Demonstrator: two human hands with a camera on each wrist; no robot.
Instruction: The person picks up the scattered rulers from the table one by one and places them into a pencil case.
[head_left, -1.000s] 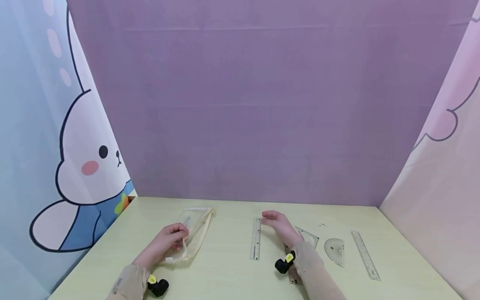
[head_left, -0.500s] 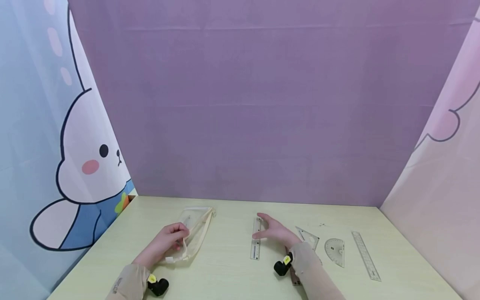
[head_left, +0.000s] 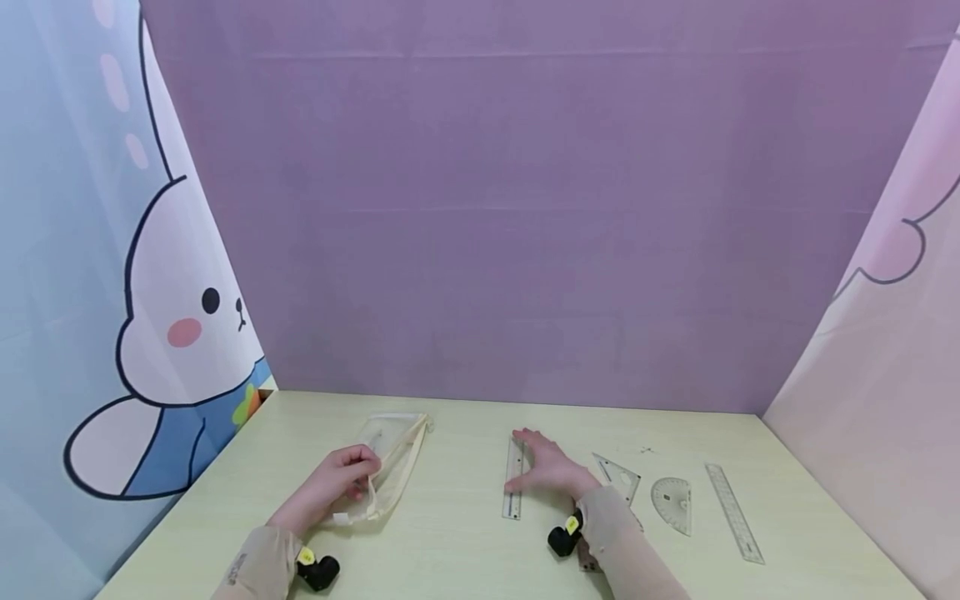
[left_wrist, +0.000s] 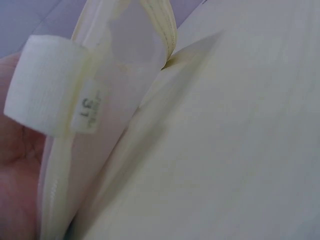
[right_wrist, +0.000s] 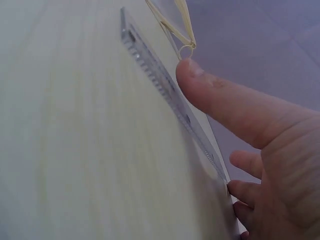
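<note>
ruler (head_left: 513,505), see-through, flat on the table (head_left: 450,550), lower centre of the head view, long side running up the frame. right hand (head_left: 549,467) over it: thumb and fingers spread apart, thumb across the lower half, fingertips by the upper end. contact: cannot tell. in the right wrist view the ruler slants from upper left toward lower right, thumb beside it, other fingers near its far end.

left hand (head_left: 336,483), lower left of centre: fingers curled, clamped on the edge of a translucent bag (head_left: 400,477) with cream trim. bag is on the table, slanting toward upper right. white tab (left_wrist: 45,85) and small printed label (left_wrist: 87,107) on its edge, close up in the left wrist view.

lower right of the frame, left to right, well apart: set square (head_left: 613,471), protractor (head_left: 671,502), second ruler (head_left: 735,512). dark strip (head_left: 588,561) by the right forearm, mostly hidden.

purple backdrop (head_left: 480,225) behind; cartoon-printed cloth (head_left: 172,333) at left.
</note>
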